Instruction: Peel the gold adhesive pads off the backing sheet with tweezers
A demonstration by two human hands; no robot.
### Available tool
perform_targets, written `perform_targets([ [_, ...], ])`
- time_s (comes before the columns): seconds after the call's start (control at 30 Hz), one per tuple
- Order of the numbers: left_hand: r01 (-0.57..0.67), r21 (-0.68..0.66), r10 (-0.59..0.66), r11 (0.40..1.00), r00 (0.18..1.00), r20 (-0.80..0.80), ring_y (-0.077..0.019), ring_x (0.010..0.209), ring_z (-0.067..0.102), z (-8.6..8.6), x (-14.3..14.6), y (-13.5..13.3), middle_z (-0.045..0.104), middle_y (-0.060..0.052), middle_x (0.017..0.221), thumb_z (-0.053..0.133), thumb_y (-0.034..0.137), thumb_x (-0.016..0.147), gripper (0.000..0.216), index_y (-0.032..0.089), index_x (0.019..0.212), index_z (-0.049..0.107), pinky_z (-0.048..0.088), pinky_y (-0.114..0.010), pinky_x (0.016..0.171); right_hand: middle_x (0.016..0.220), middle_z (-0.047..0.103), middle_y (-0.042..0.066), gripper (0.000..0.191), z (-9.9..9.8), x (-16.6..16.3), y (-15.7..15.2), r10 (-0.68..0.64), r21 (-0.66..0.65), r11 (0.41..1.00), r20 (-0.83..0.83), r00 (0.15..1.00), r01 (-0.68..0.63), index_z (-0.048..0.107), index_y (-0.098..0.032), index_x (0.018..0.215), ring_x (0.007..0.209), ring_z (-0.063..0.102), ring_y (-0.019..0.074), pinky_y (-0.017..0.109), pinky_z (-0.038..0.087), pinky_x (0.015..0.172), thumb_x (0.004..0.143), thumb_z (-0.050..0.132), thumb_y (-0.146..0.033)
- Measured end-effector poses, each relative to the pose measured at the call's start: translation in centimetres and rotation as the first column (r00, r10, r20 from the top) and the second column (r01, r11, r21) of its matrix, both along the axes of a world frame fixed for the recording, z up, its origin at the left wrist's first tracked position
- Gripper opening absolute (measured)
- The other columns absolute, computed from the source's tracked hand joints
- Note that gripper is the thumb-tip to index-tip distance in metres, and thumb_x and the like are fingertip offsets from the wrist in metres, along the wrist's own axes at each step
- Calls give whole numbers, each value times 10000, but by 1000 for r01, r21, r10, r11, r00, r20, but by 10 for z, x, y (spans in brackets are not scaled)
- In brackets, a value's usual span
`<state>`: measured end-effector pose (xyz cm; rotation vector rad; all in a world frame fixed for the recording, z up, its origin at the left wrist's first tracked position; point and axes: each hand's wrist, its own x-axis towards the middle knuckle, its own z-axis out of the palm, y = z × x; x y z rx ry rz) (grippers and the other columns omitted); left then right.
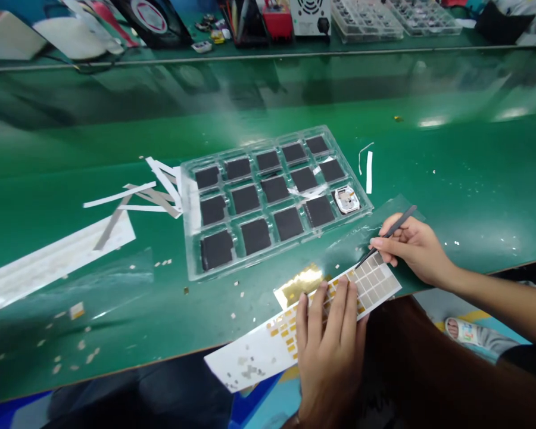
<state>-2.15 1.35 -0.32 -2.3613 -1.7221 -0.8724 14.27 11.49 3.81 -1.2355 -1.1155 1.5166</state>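
My left hand (328, 339) lies with fingers stretched out on a long white backing sheet (230, 357), pressing it at the table's near edge. Rows of small yellow stickers (290, 341) show beside and between those fingers. Toward the sheet's right end are grey rectangular stickers (376, 280). My right hand (413, 247) grips black tweezers (401, 220) like a pen, their tips down at the border of the grey stickers. Whether anything is caught between the tips is too small to tell. A shiny gold film piece (301, 286) lies just behind the sheet.
A clear plastic tray (189, 250) holds dark squares and, at its right, a white device part (347, 200). Paper strips (138, 207) and another white sheet (71, 253) lie left. Small scraps dot the green table (464, 196). Behind is a shelf with boxes (366, 21).
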Motion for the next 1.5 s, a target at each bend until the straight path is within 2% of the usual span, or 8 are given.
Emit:
perform_targets([
  [0.17,22,-7,-23,1000,1000,-20,-274,1125,489,2,-2,0,650,-44,1142,571,262,807,365,142,1151,592,271,-457,1078,500,570,-65,304,2,-1,1,20,-6,1000,10,1000,-20,517,-182,718,415,509,67,172,398,370,626,796,-259],
  [0.43,12,-9,-12,1000,1000,4,-257,1157,489,2,-2,0,659,-43,1123,545,259,823,439,189,1255,514,274,-446,1078,492,565,-68,289,7,-3,4,53,-18,998,74,996,-52,510,-184,727,393,494,63,185,396,375,662,765,-302],
  [0.9,76,-11,-76,997,990,-119,-272,1108,492,6,-9,2,648,-46,1144,595,277,784,433,143,1194,559,277,-441,1064,468,564,-70,270,4,-1,6,82,-35,996,95,992,-79,512,-178,753,377,486,61,184,385,386,680,754,-271],
  [1.17,39,0,-39,999,993,-110,-292,1091,483,6,-4,3,646,-33,1152,575,288,801,346,138,1112,604,285,-468,1038,471,560,-69,268,6,-2,6,89,-38,996,93,992,-86,505,-179,754,381,491,61,181,390,390,690,746,-277],
  [1.3,24,18,-22,1000,992,-126,-290,1077,482,6,-2,4,648,-20,1149,563,288,811,310,136,1076,620,285,-472,1038,473,569,-64,280,3,-2,8,88,-58,995,64,994,-84,513,-171,750,383,495,62,175,391,387,665,767,-253],
  [1.5,9,10,-8,1000,997,-79,-278,1083,490,5,-1,-1,646,-18,1154,561,277,814,300,136,1070,627,281,-462,1061,494,579,-55,257,8,5,9,-1,-63,998,-100,995,-6,511,-168,758,413,513,56,137,366,368,701,748,-250],
])
